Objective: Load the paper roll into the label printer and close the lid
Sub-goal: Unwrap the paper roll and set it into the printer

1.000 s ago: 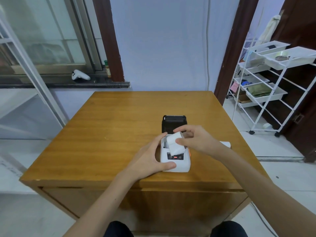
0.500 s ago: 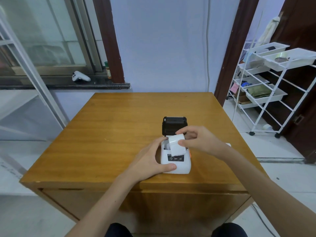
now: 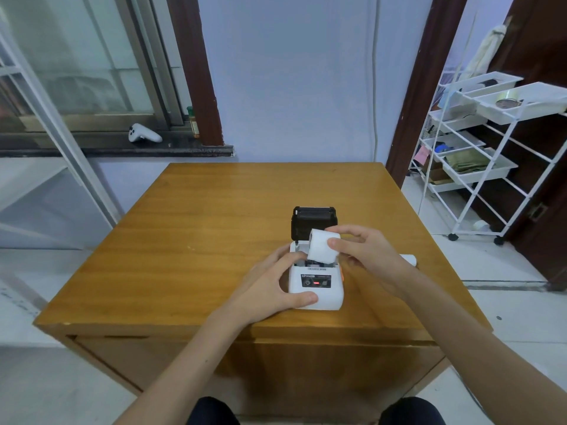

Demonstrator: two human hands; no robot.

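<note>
A pale blue wall (image 3: pixel 291 78) fills the back of the room, with a thin white cable (image 3: pixel 375 87) running down it. At left a sliding window (image 3: pixel 76 62) in a metal frame sits above a dark stone sill (image 3: pixel 116 150), which bears a white game controller (image 3: pixel 143 134) and a small bottle (image 3: pixel 193 122). Dark brown door frames (image 3: pixel 420 84) stand on either side. The wooden surface (image 3: pixel 230 210) stands on a light tiled floor (image 3: pixel 506 299). Beyond its far right corner is a white wheeled wire rack (image 3: pixel 491 167) with trays.
</note>
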